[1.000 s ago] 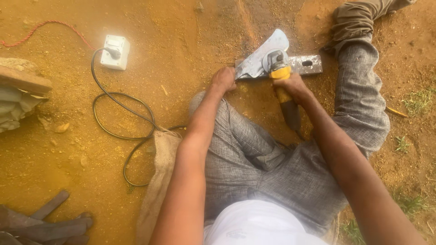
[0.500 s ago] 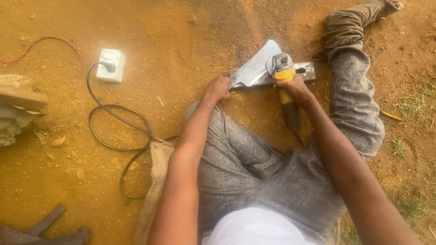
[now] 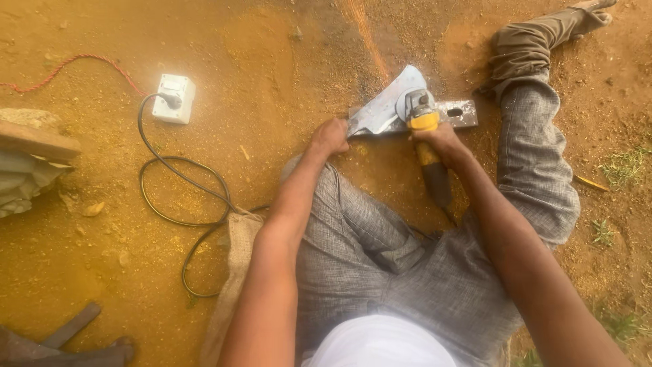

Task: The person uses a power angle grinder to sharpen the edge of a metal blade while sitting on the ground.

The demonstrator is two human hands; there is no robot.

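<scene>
One angle grinder [image 3: 422,115], one metal blade [image 3: 384,107], one flat steel bar [image 3: 456,113] and one white socket box [image 3: 174,98] lie on the orange dirt. The right hand [image 3: 441,139] is clenched around the grinder's yellow body, its head resting on the blade just ahead. The left hand [image 3: 331,136] grips the blade's near end, pinning it to the ground.

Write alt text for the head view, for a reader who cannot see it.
A person seated on orange dirt holds an angle grinder in the right hand against a metal blade, whose near end the left hand grips. The blade lies on a flat metal bar. A black cable loops to a white socket box at left.
</scene>
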